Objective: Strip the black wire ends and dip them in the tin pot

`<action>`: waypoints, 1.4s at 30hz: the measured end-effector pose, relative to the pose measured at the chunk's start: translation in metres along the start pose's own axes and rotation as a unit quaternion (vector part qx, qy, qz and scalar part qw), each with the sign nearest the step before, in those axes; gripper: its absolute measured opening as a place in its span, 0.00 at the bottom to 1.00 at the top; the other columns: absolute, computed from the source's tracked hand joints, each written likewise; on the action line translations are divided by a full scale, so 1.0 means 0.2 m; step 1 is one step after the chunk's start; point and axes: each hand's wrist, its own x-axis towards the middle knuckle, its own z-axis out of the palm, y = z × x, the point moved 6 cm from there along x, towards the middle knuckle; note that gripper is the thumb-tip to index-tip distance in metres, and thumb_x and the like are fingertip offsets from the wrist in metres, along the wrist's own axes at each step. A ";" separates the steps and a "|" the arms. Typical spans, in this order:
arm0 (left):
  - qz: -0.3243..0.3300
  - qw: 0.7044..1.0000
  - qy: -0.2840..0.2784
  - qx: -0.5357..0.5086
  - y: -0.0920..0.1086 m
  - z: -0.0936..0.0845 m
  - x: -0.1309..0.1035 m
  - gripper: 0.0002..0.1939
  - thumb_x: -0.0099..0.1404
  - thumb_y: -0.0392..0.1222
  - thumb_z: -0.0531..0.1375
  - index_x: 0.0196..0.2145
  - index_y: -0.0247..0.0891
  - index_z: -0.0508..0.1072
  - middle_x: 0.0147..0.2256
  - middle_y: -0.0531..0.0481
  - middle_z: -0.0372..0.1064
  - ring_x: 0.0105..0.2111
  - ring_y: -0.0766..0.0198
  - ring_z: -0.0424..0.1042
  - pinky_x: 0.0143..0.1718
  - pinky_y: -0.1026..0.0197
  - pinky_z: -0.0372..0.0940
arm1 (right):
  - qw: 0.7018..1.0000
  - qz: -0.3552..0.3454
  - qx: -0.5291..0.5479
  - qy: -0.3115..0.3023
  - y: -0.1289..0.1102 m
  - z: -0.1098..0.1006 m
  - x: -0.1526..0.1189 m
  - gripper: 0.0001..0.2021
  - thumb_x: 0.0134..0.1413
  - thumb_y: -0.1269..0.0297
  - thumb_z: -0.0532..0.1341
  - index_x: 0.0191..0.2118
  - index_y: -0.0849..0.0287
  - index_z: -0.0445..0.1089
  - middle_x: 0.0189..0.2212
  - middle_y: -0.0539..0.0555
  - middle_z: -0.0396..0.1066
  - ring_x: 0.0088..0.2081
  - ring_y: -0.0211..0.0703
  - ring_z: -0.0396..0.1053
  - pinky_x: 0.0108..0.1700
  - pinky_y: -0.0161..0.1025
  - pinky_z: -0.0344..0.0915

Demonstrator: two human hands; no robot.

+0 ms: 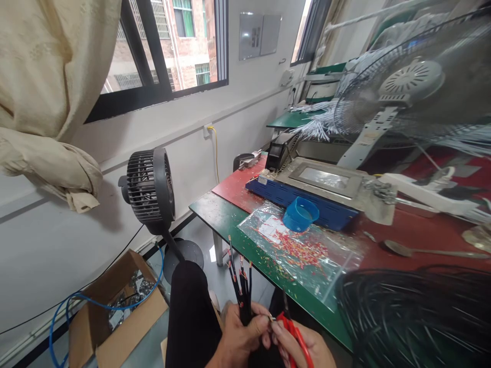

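Note:
My left hand [241, 337] is closed around a bunch of black cables [242, 294], which stand upright from the fist. Red and copper-coloured wire ends show at their tips. Close beside it, my right hand [307, 345] is closed on a pair of scissors with red handles [297, 335], the dark blades pointing up and away. The thumb and fingertips of both hands meet at a small pale piece, perhaps a wire end, too small to make out. Both hands are over my lap, just in front of the green table edge [268, 273].
On the table, a plastic bag [333, 276] bears red and yellow scraps and a blue round container [301, 214]. Behind sits a blue-sided machine [264, 191]. A coil of black cable [418, 317], a ladle [399, 249] and a large fan [414, 82] are right; a floor fan [149, 189] and carton [130, 337] left.

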 end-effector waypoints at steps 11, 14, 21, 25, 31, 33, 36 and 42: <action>-0.011 0.998 -0.061 0.025 0.06 0.05 -0.03 0.19 0.49 0.53 0.64 0.22 0.31 0.72 0.13 0.55 0.61 0.12 0.78 0.53 0.16 0.66 0.41 | 0.994 0.045 0.066 -0.070 -0.07 0.00 0.02 0.30 0.36 0.32 0.59 0.12 0.58 0.58 0.09 0.45 0.54 0.11 0.30 0.52 0.15 0.32 0.46; -0.009 0.997 -0.070 0.024 0.05 0.04 -0.03 0.17 0.50 0.52 0.64 0.23 0.31 0.72 0.13 0.55 0.61 0.13 0.78 0.55 0.15 0.66 0.39 | 0.992 0.048 0.061 -0.096 -0.09 0.02 0.00 0.30 0.40 0.34 0.58 0.14 0.61 0.63 0.09 0.46 0.54 0.12 0.29 0.51 0.16 0.31 0.45; -0.007 0.995 -0.097 0.001 0.03 0.03 -0.02 0.16 0.49 0.50 0.65 0.25 0.32 0.73 0.16 0.54 0.64 0.14 0.76 0.60 0.15 0.68 0.41 | 0.990 0.030 0.065 -0.122 -0.06 0.01 0.00 0.29 0.48 0.39 0.57 0.15 0.62 0.65 0.10 0.47 0.56 0.14 0.29 0.51 0.18 0.32 0.44; -0.017 0.996 -0.089 0.002 0.04 0.03 -0.02 0.16 0.48 0.50 0.66 0.24 0.31 0.73 0.14 0.55 0.62 0.14 0.76 0.59 0.16 0.68 0.43 | 0.989 0.014 0.076 -0.128 -0.05 0.00 0.00 0.28 0.50 0.41 0.57 0.13 0.59 0.60 0.09 0.45 0.55 0.13 0.30 0.52 0.19 0.32 0.48; -0.021 0.995 -0.093 0.004 0.02 0.02 -0.02 0.17 0.48 0.50 0.66 0.25 0.31 0.74 0.16 0.54 0.64 0.15 0.76 0.60 0.16 0.67 0.44 | 0.988 0.010 0.061 -0.141 -0.12 0.01 -0.02 0.26 0.51 0.45 0.59 0.13 0.60 0.61 0.08 0.45 0.55 0.15 0.31 0.57 0.23 0.32 0.54; -0.015 0.994 -0.111 0.003 0.01 0.02 -0.02 0.17 0.48 0.50 0.66 0.25 0.31 0.74 0.16 0.54 0.64 0.15 0.76 0.60 0.16 0.67 0.45 | 0.988 0.027 0.052 -0.141 -0.13 0.00 -0.03 0.27 0.51 0.44 0.58 0.13 0.61 0.63 0.09 0.47 0.58 0.15 0.30 0.57 0.21 0.31 0.52; -0.006 0.991 -0.132 -0.005 0.03 0.04 -0.02 0.16 0.47 0.50 0.66 0.25 0.32 0.74 0.17 0.54 0.64 0.15 0.75 0.60 0.18 0.67 0.49 | 0.987 0.068 0.057 -0.138 -0.12 0.01 -0.04 0.27 0.47 0.42 0.59 0.15 0.62 0.63 0.11 0.47 0.61 0.13 0.28 0.52 0.16 0.30 0.43; 0.001 0.997 -0.075 0.024 0.07 0.04 -0.01 0.17 0.48 0.52 0.66 0.25 0.33 0.74 0.15 0.55 0.65 0.14 0.76 0.58 0.17 0.67 0.47 | 0.991 0.071 0.099 -0.061 -0.04 -0.02 0.01 0.29 0.42 0.36 0.59 0.13 0.59 0.59 0.08 0.45 0.54 0.12 0.29 0.51 0.16 0.31 0.45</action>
